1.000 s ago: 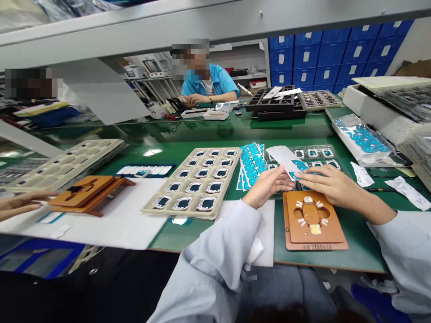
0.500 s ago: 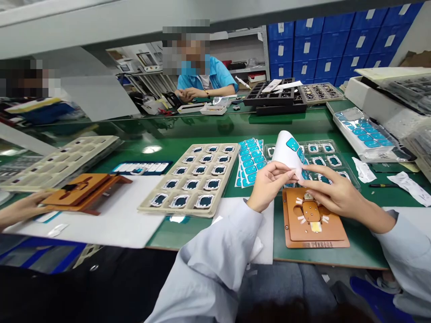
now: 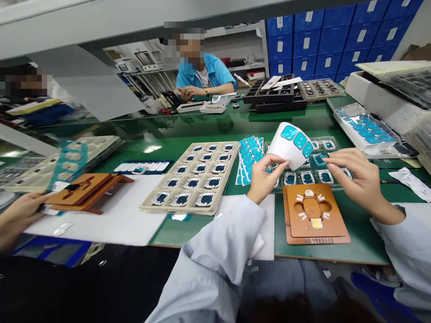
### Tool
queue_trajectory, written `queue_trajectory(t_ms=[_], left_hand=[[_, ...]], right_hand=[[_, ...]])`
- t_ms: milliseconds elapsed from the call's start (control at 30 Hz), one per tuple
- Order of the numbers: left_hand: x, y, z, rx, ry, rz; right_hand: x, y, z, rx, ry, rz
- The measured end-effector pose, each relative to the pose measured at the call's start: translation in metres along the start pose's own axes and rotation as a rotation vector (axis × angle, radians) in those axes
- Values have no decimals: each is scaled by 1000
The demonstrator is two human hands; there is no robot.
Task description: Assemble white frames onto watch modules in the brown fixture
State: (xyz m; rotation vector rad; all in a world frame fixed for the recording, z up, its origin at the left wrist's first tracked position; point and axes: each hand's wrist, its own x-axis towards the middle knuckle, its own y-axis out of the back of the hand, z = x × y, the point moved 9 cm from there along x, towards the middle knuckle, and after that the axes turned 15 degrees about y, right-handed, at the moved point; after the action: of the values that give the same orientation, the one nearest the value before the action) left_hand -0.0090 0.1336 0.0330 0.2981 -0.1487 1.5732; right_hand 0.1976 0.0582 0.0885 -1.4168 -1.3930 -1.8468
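Note:
My left hand [image 3: 264, 176] pinches the lower edge of a curled white sheet of teal stickers [image 3: 281, 146]. To its right, my right hand [image 3: 358, 179] holds one peeled teal sticker [image 3: 319, 160] between thumb and fingertips, apart from the sheet. Below both hands an orange-brown fixture [image 3: 314, 233] lies flat, with a rounded recess and small white strips around it. Behind the hands a clear tray [image 3: 332, 140] holds several white-rimmed frames, partly hidden by the sheet and my right hand. More sticker sheets [image 3: 248, 161] lie left of my left hand.
A beige tray [image 3: 215, 208] of white-rimmed parts stands to the left. Farther left, a co-worker's hand [image 3: 23, 211] holds a teal strip beside another fixture [image 3: 81, 193]. Packed sticker sheets [image 3: 365, 128] and stacked trays are at the right. Another person sits across the bench.
My right hand has moved right, away from the sheet, with a teal sticker now in its fingers. The sheet has turned to show more stickers. The co-worker's hand at left now holds up a teal strip.

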Motion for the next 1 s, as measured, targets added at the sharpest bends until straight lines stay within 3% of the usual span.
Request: queue_trajectory(t_ms=[100, 200, 367, 433, 667, 800, 900, 1000], left_hand=[[6, -2, 7, 127, -145, 49], [14, -12, 3, 249, -142, 29], [17, -43, -39, 652, 83, -280], [15, -46, -50, 722, 137, -335], [9, -40, -40, 858, 72, -338], [11, -26, -29, 969, 45, -223], [12, -11, -28, 1116, 99, -95], [9, -5, -38, 1255, 190, -94]], right_hand=[[-3, -3, 13, 252, -117, 13], [-5, -17, 17, 472, -195, -54], [-12, -36, 9, 658, -185, -232], [-16, -40, 7, 683, -182, -278], [-24, -51, -5, 706, -123, -432], [-26, -56, -10, 664, -101, -510], [-25, -56, -13, 600, -74, -531], [-24, -55, -19, 553, -6, -536]])
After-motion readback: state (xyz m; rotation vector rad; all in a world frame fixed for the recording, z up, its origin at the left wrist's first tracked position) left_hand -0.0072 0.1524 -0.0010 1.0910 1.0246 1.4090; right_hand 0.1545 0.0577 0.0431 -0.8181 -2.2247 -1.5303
